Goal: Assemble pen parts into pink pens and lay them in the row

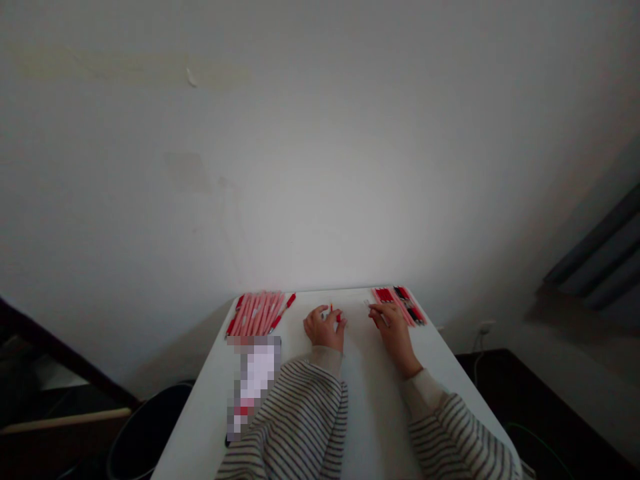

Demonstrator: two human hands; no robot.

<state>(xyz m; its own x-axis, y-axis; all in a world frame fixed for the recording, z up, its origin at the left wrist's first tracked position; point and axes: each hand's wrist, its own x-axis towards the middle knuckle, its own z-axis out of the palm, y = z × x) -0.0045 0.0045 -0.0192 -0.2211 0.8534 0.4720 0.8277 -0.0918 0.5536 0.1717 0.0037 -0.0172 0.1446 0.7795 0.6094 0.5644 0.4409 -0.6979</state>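
My left hand (326, 329) is over the middle of the white table, its fingers curled in a pinch around a small red pen part (339, 318). A thin orange-red tip stands up between the fingers. To its right, my right hand (393, 328) pinches a small clear piece (367, 304) between thumb and forefinger; its exact kind is too small to tell. Beside that hand lies a row of pens (387, 297) with red and black parts. Left of my left hand rests a pile of pink and red pens (257, 315).
The white table (200, 407) stands against a pale wall (320, 167). A phone-like object (263, 380), partly blurred out, lies at the table's left side. A dark bin (150, 427) is on the floor to the left, and a wall socket (486, 325) is at right.
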